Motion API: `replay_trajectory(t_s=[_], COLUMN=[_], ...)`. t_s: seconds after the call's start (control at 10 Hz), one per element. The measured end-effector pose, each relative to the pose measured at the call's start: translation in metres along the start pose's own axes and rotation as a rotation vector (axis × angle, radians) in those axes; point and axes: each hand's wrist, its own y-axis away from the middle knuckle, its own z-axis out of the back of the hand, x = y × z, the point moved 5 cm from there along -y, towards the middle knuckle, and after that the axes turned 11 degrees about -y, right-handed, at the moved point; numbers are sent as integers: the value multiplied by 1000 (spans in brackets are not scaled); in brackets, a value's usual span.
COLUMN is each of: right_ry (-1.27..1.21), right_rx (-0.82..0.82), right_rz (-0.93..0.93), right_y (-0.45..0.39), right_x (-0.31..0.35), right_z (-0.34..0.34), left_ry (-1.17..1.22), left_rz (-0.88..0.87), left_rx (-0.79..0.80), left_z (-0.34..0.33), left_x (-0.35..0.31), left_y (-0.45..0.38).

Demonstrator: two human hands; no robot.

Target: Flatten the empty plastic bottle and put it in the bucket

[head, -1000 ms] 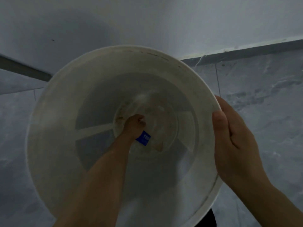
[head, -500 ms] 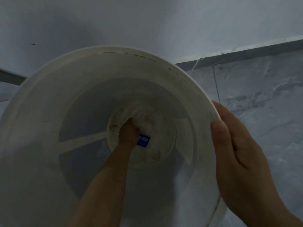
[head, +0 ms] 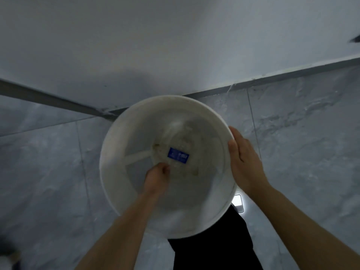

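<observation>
The white bucket stands on the floor below me, seen from above. The clear plastic bottle with a blue label lies on the bucket's stained bottom. My left hand is inside the bucket, just left of and below the label, with its fingers curled. The blur hides whether those fingers touch the bottle. My right hand grips the bucket's right rim, thumb over the edge.
Grey marbled floor tiles surround the bucket. A pale wall with a dark skirting strip meets the floor in a corner just behind it. My dark trouser leg is below the bucket. A small bright rectangle lies by it.
The view has pulled back and up, so the bucket looks smaller. My left hand has drawn back from the bottle, and the whole blue label shows. My right hand stays on the rim.
</observation>
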Motion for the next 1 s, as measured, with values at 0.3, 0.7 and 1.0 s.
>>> replay_trajectory(t_s=[0.3, 0.7, 1.0], right_ry=[10, -141, -195], right_rx=[53, 78, 17], right_rz=[-198, -293, -302], right_y=[16, 121, 209], right_x=[49, 136, 210], right_z=[21, 59, 121], left_ry=[67, 254, 424], left_rz=[-70, -86, -40], left_rx=[-59, -141, -247], left_z=[70, 158, 232], left_x=[-9, -15, -2], left_y=[92, 206, 326])
